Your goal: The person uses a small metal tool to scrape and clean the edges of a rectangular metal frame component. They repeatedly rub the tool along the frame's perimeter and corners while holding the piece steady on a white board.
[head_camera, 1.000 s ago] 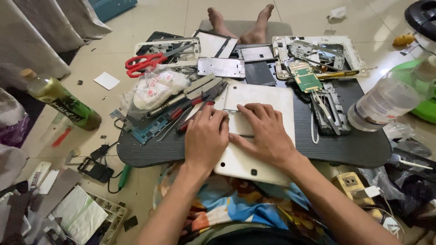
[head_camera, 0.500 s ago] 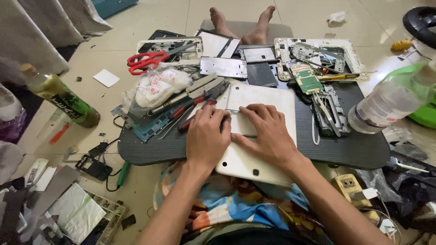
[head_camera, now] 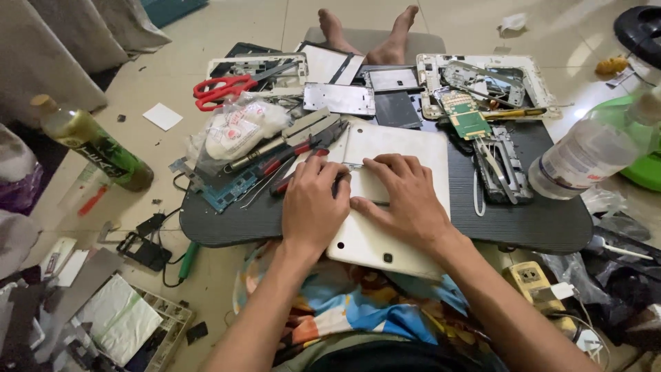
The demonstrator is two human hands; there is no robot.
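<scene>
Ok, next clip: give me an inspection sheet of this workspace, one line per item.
Surface: dark lap table, crowded with parts.
Job's things: white tablet lying flat, its near end overhanging the table's near edge.
Clutter: red scissors, green circuit board, screwdrivers, bagged white items, green bottle and clear bottle.
Hands: left hand and right hand both pressed on the tablet.
Cables: thin dark wire on the floor at left.
Surroundings: tiled floor; bare feet beyond the table.
</scene>
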